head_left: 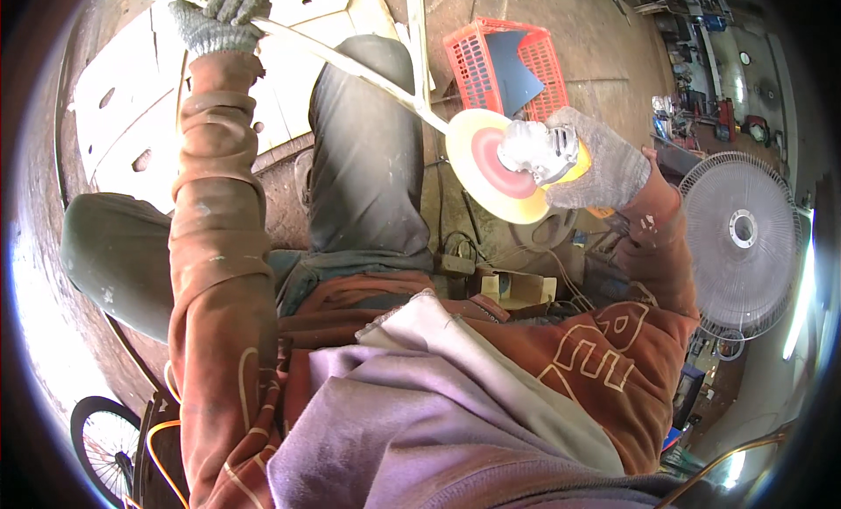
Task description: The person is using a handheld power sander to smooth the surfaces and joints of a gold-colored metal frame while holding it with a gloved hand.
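My left hand (223,14), in a grey knitted glove, is closed round a long, thin pale metal bar (350,67). The bar slopes down across my raised knee, and its far end meets the edge of a round disc (473,163) with a yellow rim and pink middle. That disc is fitted to an angle grinder (539,150) with a silver head and yellow body. Gloved too, my right hand (604,163) grips the grinder's body; its fingers are partly hidden. A second pale bar (416,36) runs up from near the disc to the top edge.
A red plastic basket (455,71) holding a dark blue sheet stands beyond the grinder. White cut-out sheets (123,97) lie at the left. A fan (745,281) stands by my right arm. An open cardboard box (526,290) and cables lie near my body.
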